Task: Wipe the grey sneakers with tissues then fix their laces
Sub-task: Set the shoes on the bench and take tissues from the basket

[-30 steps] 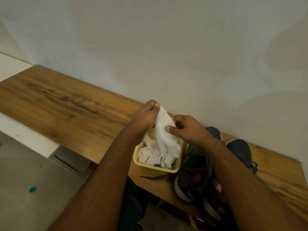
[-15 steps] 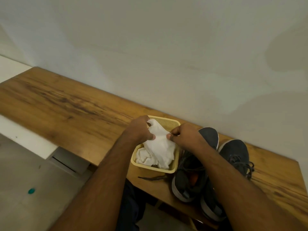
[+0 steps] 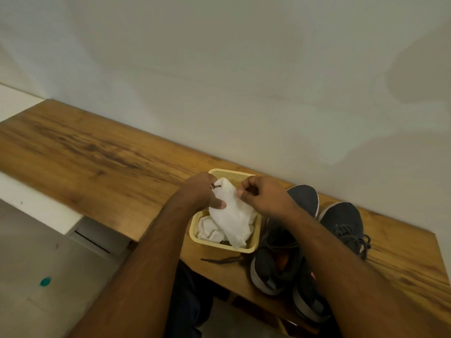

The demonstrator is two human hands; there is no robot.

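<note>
Both hands (image 3: 231, 195) pinch a tissue (image 3: 231, 215); right arm hides sneakers (image 3: 341, 223) partly

Our right forearm (image 3: 341, 252) is covering the middle of the 2 grey sneakers (image 3: 302, 198). The held tissue (image 3: 231, 215) is hiding most of the basket (image 3: 253, 242) contents. The bench (image 3: 97, 162) is running out of frame at both ends.
</note>
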